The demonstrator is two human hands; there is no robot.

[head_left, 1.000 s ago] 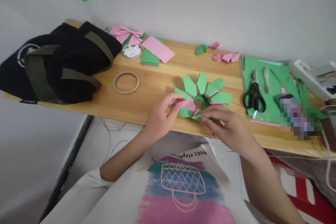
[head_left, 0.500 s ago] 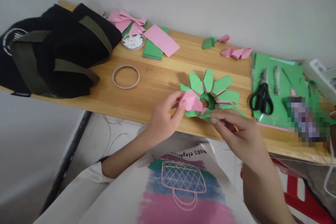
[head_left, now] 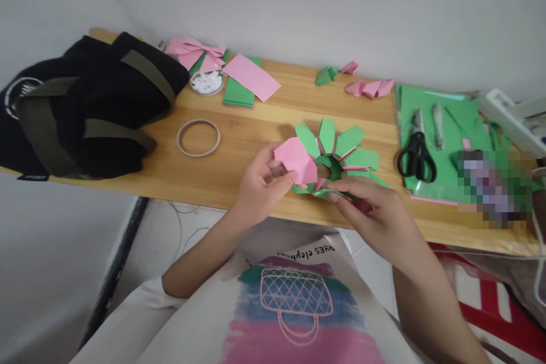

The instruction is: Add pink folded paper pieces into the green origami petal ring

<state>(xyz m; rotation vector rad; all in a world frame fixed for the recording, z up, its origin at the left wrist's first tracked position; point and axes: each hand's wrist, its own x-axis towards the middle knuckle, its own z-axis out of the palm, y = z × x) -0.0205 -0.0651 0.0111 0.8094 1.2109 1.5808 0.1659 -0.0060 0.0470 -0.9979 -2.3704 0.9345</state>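
A ring of folded green paper petals with pink between them, a paper flower, lies near the table's front edge. My left hand pinches a folded pink paper petal at the flower's left side; its lower right end meets the ring. My right hand grips the near green petals between thumb and fingers, and covers part of the ring there. Some fingertips of both hands are hidden behind the paper.
Scissors and a cutter lie on green paper sheets at right. A tape roll, a dish of white bits and a black bag are left. Folded pink pieces lie behind the flower.
The pink petal in my left hand has turned flatter towards the camera and shows more of its face. My right hand keeps its hold on the flower. The camera view has shifted slightly.
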